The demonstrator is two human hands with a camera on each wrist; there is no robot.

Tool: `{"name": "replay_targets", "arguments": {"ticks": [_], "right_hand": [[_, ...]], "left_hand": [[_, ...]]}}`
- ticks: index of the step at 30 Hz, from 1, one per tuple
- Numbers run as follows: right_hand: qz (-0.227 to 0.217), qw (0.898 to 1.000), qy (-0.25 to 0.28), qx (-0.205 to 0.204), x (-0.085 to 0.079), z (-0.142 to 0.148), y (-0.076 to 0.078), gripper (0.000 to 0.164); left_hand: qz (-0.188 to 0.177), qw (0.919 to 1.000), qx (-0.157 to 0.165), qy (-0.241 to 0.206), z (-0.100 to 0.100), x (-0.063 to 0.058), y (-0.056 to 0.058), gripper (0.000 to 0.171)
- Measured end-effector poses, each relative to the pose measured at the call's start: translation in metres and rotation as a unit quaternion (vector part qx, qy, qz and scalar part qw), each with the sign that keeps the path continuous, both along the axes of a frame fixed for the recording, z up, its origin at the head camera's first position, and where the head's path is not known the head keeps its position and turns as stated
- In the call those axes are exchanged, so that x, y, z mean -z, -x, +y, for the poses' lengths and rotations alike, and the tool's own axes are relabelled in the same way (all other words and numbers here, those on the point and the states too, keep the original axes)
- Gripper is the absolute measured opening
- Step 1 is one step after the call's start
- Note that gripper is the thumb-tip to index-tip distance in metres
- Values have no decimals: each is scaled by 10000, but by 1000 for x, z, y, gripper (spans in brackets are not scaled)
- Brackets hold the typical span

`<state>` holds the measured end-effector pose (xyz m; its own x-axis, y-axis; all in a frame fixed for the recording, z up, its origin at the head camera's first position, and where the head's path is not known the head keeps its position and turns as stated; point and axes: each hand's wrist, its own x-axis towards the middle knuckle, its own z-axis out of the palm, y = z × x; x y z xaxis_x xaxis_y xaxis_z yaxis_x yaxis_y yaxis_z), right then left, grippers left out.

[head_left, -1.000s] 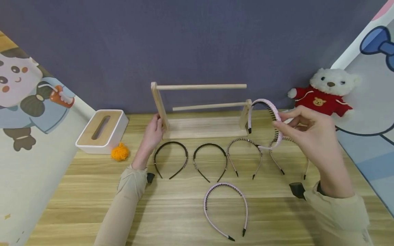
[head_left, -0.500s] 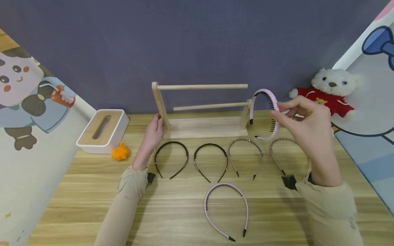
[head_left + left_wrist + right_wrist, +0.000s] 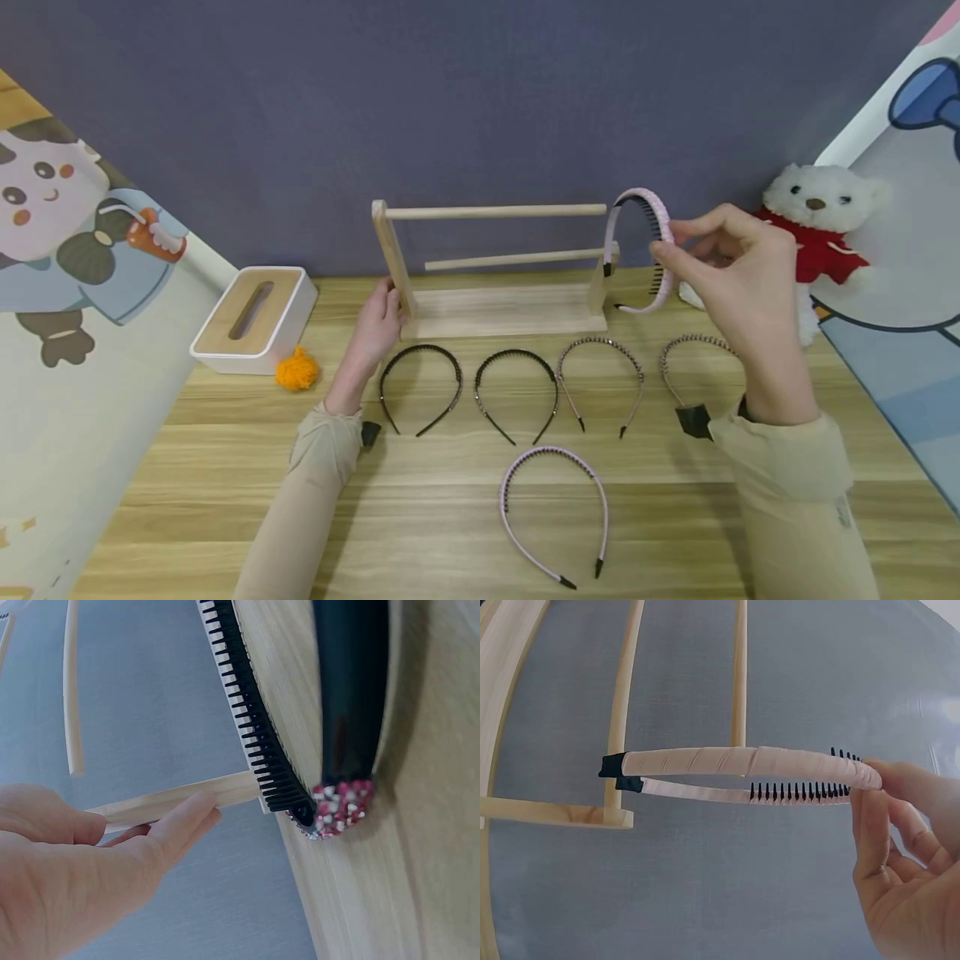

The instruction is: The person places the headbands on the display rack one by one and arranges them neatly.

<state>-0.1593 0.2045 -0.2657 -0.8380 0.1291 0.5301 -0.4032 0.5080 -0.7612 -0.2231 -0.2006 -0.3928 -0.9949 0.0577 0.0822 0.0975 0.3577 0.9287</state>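
Observation:
My right hand [image 3: 742, 267] pinches a pink fabric-wrapped headband [image 3: 657, 208] between thumb and fingers, in the air just right of a wooden rack [image 3: 502, 312]. In the right wrist view the headband [image 3: 697, 761] has its black tips pointing towards the rack's rods, with black comb teeth inside. The rack's upper rod [image 3: 495, 212] ends freely on the right, near the headband; its lower rod [image 3: 517, 260] is fixed to the short right post. At the other end my left hand [image 3: 373, 325] grips the rack's left upright [image 3: 187, 796], thumb on one side, fingers on the other.
Before the rack lie two black headbands [image 3: 422, 347] and two beaded ones [image 3: 600, 340], the right one partly behind my arm. Another pink headband [image 3: 551, 450] lies nearer. A tissue box [image 3: 292, 329] and orange pompom [image 3: 297, 371] stand left, a teddy bear [image 3: 813, 221] right.
My right hand has raised the pink headband and brought it slightly left, up to the height of the upper rod's free end. My left hand stays on the rack's upright.

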Motion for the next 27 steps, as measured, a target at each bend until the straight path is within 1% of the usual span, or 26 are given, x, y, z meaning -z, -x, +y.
{"name": "replay_targets", "arguments": {"ticks": [11, 16, 23, 27], "right_hand": [[39, 9999, -81, -111, -6, -8, 13, 19], [63, 9994, 52, -323, -7, -13, 18, 17], [147, 9988, -106, -466, -8, -22, 23, 19], [148, 9983, -97, -554, -8, -27, 25, 19]], "left_hand": [[-33, 10000, -50, 48, 2, 0, 1, 47], [-77, 9999, -49, 52, 2, 0, 1, 47], [-108, 9999, 0, 22, 0, -1, 1, 48], [-95, 9999, -14, 31, 0, -1, 1, 48]]}}
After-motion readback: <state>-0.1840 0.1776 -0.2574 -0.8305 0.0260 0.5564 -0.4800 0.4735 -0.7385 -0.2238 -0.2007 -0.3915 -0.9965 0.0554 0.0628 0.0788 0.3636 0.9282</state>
